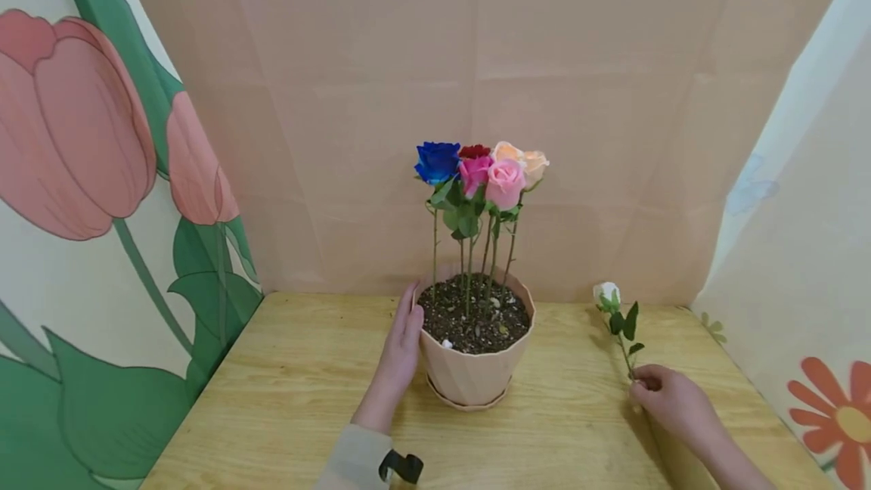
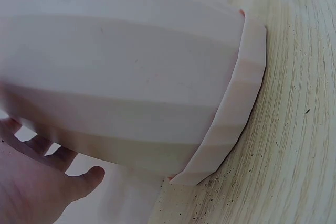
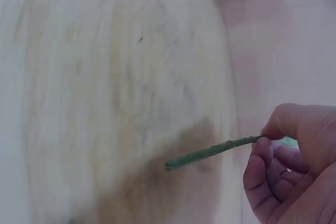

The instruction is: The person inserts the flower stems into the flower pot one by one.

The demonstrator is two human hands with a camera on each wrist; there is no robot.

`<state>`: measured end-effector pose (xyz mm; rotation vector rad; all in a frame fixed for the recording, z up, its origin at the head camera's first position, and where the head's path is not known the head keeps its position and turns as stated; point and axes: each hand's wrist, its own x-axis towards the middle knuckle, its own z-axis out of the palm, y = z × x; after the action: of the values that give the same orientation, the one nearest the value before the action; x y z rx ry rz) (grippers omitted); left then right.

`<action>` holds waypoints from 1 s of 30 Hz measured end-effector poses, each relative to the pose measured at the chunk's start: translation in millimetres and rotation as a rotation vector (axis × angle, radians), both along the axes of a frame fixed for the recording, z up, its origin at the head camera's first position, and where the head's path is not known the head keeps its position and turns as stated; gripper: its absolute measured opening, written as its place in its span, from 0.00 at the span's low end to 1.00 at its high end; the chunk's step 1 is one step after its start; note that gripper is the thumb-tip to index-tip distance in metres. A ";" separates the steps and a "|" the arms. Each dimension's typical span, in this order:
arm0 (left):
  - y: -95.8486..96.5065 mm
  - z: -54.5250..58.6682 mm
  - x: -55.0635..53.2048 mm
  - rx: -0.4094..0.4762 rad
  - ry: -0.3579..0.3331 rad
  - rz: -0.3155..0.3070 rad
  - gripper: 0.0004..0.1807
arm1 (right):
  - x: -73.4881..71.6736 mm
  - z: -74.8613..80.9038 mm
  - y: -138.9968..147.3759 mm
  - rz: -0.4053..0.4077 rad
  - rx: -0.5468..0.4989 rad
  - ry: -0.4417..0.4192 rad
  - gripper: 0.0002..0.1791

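A pale pink flower pot (image 1: 469, 376) filled with dark soil (image 1: 476, 327) stands on a matching saucer (image 2: 231, 114). Several roses rise upright from the soil: a blue rose (image 1: 438, 162), a light pink rose (image 1: 505, 184), a magenta one, a red one and peach ones. My left hand (image 1: 401, 346) rests against the pot's left side, fingers extended along its wall. To the right, my right hand (image 1: 677, 403) pinches the stem of a white rose (image 1: 605, 293) between thumb and fingers. In the right wrist view the cut end of its green stem (image 3: 210, 153) sticks out past the fingertips.
The wooden table (image 1: 292, 392) carries the pot. Behind it hangs a plain pinkish backdrop (image 1: 354, 97). Side panels show painted tulips (image 1: 88, 127) at left and a painted orange flower (image 1: 850, 422) at right. Dark specks lie on the table near the saucer.
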<state>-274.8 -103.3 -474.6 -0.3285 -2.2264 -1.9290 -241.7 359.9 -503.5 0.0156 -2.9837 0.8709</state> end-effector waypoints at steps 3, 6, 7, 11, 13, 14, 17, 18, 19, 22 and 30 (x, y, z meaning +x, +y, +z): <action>-0.7 0.7 0.5 -0.001 -0.001 0.007 0.32 | 1.0 11.2 -8.5 0.007 -0.050 -0.008 0.22; -1.1 1.3 1.6 -0.003 -0.013 0.014 0.32 | 1.5 21.5 -18.5 0.019 -0.088 0.010 0.23; -1.1 1.4 2.0 -0.005 -0.011 0.015 0.32 | 1.6 24.8 -21.8 0.024 -0.107 0.008 0.24; -0.5 0.5 2.3 -0.012 -0.004 0.017 0.33 | 1.4 35.5 -32.7 0.028 -0.171 0.002 0.30; 0.0 0.0 1.9 -0.014 0.008 0.015 0.33 | 1.5 40.1 -36.9 0.034 -0.193 0.024 0.31; 0.3 -0.1 1.8 -0.015 0.007 0.016 0.33 | 1.8 42.3 -39.0 0.038 -0.211 0.047 0.30; 1.1 0.0 1.9 -0.018 0.017 0.013 0.33 | 3.0 50.4 -45.6 0.059 -0.266 0.132 0.24; 1.2 0.2 2.4 -0.019 0.016 0.013 0.33 | 3.8 54.2 -48.6 0.063 -0.289 0.160 0.22; 1.3 0.5 2.6 -0.021 0.016 0.013 0.33 | 4.6 58.6 -51.9 0.069 -0.310 0.186 0.20; 1.3 1.8 3.3 -0.022 0.011 0.012 0.32 | 7.5 75.3 -62.0 0.077 -0.325 0.286 0.16; 0.3 3.1 3.2 -0.015 0.007 0.014 0.33 | 17.9 127.3 -85.1 0.071 -0.258 0.488 0.14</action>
<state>-271.6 -103.0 -471.5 -0.3203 -2.2338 -1.9013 -223.8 274.8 -376.2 0.2849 -2.4190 1.0715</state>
